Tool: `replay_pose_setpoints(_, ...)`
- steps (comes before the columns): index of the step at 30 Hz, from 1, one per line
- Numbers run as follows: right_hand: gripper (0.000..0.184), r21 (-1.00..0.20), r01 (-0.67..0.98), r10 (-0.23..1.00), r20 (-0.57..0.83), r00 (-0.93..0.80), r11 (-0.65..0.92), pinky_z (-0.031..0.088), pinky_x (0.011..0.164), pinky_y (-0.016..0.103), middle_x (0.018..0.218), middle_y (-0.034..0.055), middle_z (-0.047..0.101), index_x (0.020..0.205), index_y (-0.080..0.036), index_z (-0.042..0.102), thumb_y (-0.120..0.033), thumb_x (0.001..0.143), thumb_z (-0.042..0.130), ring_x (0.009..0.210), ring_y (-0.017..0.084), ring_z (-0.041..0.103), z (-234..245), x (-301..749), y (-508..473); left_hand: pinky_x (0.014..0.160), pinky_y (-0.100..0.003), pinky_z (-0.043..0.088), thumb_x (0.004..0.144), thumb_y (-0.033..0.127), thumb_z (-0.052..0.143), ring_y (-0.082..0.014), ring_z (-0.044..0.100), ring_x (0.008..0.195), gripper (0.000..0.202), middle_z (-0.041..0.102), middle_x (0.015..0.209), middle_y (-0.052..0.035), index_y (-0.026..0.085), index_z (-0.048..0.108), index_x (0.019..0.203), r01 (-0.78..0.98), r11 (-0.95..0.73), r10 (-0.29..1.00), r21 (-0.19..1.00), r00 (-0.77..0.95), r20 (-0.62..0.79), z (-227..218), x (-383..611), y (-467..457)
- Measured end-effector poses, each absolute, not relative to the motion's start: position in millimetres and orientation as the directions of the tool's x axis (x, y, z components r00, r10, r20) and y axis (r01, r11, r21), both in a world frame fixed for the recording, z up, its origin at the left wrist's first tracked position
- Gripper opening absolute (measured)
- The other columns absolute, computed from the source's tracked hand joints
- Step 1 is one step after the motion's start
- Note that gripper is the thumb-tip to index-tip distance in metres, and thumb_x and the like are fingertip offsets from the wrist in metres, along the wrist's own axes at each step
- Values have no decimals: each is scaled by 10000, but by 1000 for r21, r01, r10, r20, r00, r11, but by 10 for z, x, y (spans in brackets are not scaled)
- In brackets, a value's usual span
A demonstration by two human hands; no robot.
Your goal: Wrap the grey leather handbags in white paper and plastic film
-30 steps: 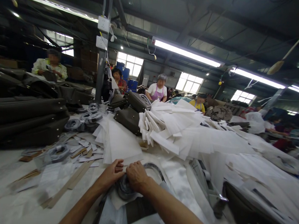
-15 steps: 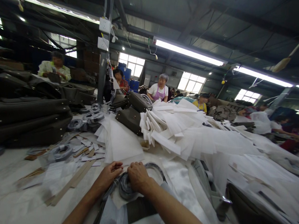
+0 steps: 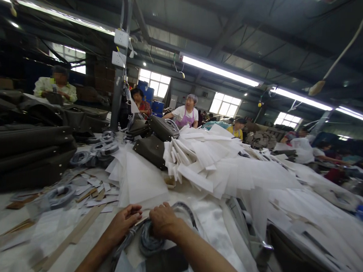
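My left hand (image 3: 122, 221) and my right hand (image 3: 162, 220) sit close together at the near edge of a big worktable (image 3: 11, 241). Both have fingers curled round a coil of grey strap or cord (image 3: 148, 241) that lies on white fabric. The left hand pinches the strap's loose end. The right hand covers the top of the coil. A dark curved handle (image 3: 186, 210) arches just beyond the right hand. Under my forearms lies a dark bag part wrapped in white sheet.
A heap of white fabric bags (image 3: 222, 166) fills the table's middle and right. Dark bags (image 3: 27, 149) are stacked at left, with coils (image 3: 58, 195) and cardboard strips nearby. A pillar (image 3: 118, 69) stands behind. Several other people work at the far side.
The view has shifted slightly. My hands have drifted a little lower in the picture and stay closed on the grey coil; the left hand has pulled the strap end a bit outward.
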State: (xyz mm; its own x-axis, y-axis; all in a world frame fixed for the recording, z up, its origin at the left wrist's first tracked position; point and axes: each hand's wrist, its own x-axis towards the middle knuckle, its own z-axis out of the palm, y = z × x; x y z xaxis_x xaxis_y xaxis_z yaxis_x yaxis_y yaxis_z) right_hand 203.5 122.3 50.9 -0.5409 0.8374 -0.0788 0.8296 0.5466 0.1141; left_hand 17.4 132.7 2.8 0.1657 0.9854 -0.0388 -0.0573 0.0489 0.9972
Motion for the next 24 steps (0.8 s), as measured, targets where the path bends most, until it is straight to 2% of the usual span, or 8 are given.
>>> replay_pose_setpoints(5,270,111,819,826,-19,-564,562,426,966,472,983,151,707,1037,-119,641,-169,777,586,968,286,654,359,2034,1240,922,-408,530,564,539,769,-324,689,976,548,734,979,-120,160,693,952,13,29,984,999,174,-31,94,155,1298)
replay_pose_setpoints(10,253,100,818,821,22,-571,566,413,985,476,979,141,700,1050,-122,621,-160,809,554,973,286,646,337,2068,1225,902,-420,538,572,561,773,-328,690,969,566,739,969,-124,159,690,962,12,26,983,1000,180,-28,92,150,1295)
replay_pose_setpoints(17,221,99,819,821,34,-570,565,473,875,448,960,140,698,1039,-134,610,-166,832,539,943,285,649,267,2073,1254,862,-406,554,551,561,787,-331,690,957,550,745,935,-110,173,704,931,51,27,986,998,163,-35,210,170,1241)
replay_pose_setpoints(24,227,99,814,817,26,-576,572,489,844,448,962,142,697,1037,-127,613,-184,830,539,934,303,650,266,2072,1270,872,-408,549,552,542,787,-333,687,957,524,745,918,-98,178,709,920,53,34,987,998,156,-42,240,177,1231)
